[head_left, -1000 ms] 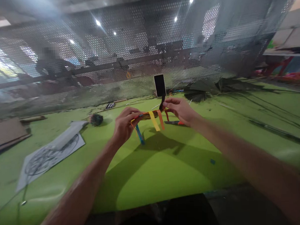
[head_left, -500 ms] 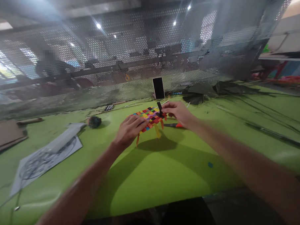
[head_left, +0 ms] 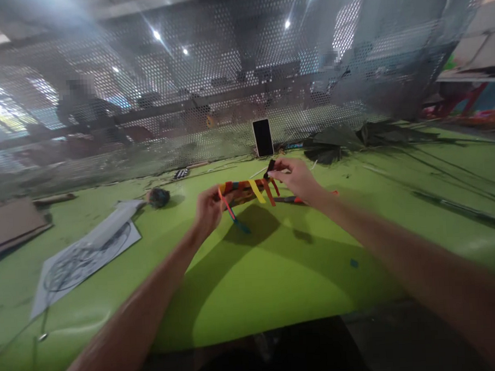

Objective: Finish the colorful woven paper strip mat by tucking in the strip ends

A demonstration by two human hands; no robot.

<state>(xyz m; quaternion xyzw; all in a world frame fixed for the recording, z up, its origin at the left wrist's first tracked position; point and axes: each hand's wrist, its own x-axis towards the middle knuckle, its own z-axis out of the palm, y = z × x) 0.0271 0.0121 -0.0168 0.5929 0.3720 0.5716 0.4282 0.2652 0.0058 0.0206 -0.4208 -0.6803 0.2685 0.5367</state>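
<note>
Both hands hold the woven mat [head_left: 247, 189] up over the middle of the green bench [head_left: 276, 282].

I see my left hand [head_left: 208, 209] closed on the mat's left edge, with loose red, blue and yellow strip ends hanging below it. My right hand [head_left: 297, 178] pinches a black strip [head_left: 270, 167] at the mat's far right corner. The mat is clear of the bench and seen nearly edge-on. Red-handled scissors [head_left: 289, 200] lie just behind my right wrist. A phone [head_left: 263, 136] stands upright at the far edge. A printed sheet [head_left: 84, 258] lies toward the left edge, with a dark ball [head_left: 159, 197] beyond it.
</note>
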